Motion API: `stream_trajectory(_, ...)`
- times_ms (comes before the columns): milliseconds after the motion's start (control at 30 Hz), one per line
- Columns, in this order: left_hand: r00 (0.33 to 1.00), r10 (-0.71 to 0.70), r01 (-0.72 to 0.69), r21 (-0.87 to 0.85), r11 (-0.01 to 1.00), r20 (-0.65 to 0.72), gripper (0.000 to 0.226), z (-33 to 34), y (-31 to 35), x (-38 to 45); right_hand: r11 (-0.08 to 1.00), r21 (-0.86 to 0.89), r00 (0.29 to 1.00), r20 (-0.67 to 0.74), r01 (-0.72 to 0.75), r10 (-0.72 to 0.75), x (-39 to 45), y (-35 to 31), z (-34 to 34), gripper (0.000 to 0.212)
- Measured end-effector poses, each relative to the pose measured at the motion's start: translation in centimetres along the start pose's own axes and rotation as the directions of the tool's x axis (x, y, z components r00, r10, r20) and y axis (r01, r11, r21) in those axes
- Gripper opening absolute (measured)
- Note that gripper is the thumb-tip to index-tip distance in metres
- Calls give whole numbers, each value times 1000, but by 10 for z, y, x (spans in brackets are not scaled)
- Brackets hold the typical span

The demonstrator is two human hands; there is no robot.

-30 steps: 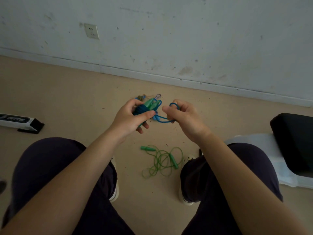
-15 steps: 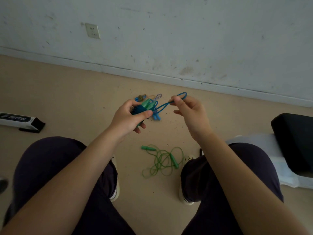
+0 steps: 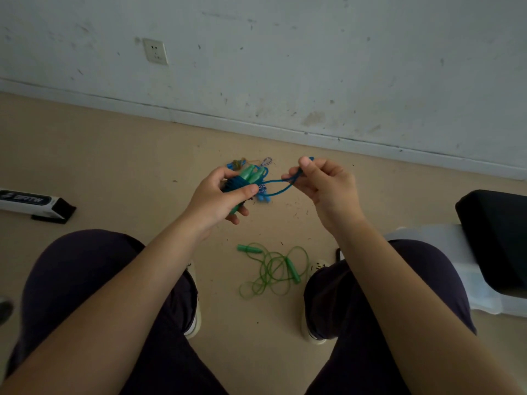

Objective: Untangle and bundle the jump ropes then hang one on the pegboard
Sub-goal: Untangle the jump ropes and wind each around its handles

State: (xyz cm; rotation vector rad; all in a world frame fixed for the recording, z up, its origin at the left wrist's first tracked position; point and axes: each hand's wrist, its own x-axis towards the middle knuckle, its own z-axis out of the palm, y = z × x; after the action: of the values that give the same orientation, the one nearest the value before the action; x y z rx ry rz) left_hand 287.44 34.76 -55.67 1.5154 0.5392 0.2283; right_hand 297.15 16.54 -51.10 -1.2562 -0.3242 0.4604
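Note:
My left hand (image 3: pixel 221 196) grips a bundle of blue jump rope (image 3: pixel 251 178) with two light green handles side by side, cord wound around them. A loop of the blue cord (image 3: pixel 278 186) runs rightward from the bundle to my right hand (image 3: pixel 322 182), which pinches it between thumb and fingers. A green jump rope (image 3: pixel 273 269) with green handles lies in a loose tangle on the floor between my feet. Behind the bundle, on the floor, another rope (image 3: pixel 266 161) with a blue-and-white braided loop partly shows. No pegboard is in view.
I sit with both knees in dark trousers at the bottom. A white and black box (image 3: pixel 34 202) lies on the floor at left. A black cushion (image 3: pixel 496 232) on a white base stands at right. The wall with a socket (image 3: pixel 155 51) is ahead.
My right hand has pulled the loop of blue cord up and out to the right, away from the bundle. My left hand has kept hold of the bundle.

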Motion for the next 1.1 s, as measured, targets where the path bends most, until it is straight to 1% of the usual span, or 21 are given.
stream_trajectory(133,999,3,-3,3,1000,33,39,2,4,-3,999,-33,1000,4,-18,18,1,1,-1,31)
stream_trajectory(200,999,-3,2,12,1000,54,36,3,5,-5,999,-39,999,15,-29,30,1,2,0,18)
stream_trajectory(233,998,-6,5,17,1000,68,38,3,6,-7,999,-24,999,21,-39,40,1,2,0,18)
stream_trajectory(300,996,-5,3,25,1000,93,40,6,8,-9,998,2,997,35,-64,64,1,3,0,36)
stream_trajectory(333,995,-4,1,30,1000,97,40,7,9,-10,998,0,997,47,-66,66,1,4,0,37)
stream_trajectory(400,996,-4,1,32,999,95,38,8,10,-11,998,-27,995,85,-58,60,1,4,1,24)
stream_trajectory(467,996,-3,3,6,1000,87,33,9,11,-11,994,-99,993,109,-44,55,0,3,2,12)
stream_trajectory(533,998,-6,8,-38,999,68,28,9,12,-11,983,-184,993,110,-26,47,-1,3,4,8)
stream_trajectory(700,1000,-27,26,-196,980,-2,20,6,17,-8,950,-310,988,152,21,28,-5,3,13,10)
stream_trajectory(833,997,-28,9,-240,971,-75,29,1,18,-6,939,-340,982,189,48,18,-5,4,13,13)
stream_trajectory(967,988,-36,-5,-259,966,-152,25,-2,19,-3,937,-347,979,200,38,34,-4,5,13,14)
stream_trajectory(1033,993,-19,-10,-231,973,-121,24,-1,19,-4,929,-370,985,169,23,43,-4,6,13,11)
stream_trajectory(1100,1000,-3,-3,-223,975,-26,21,0,19,-6,917,-397,991,129,29,24,-4,7,12,9)
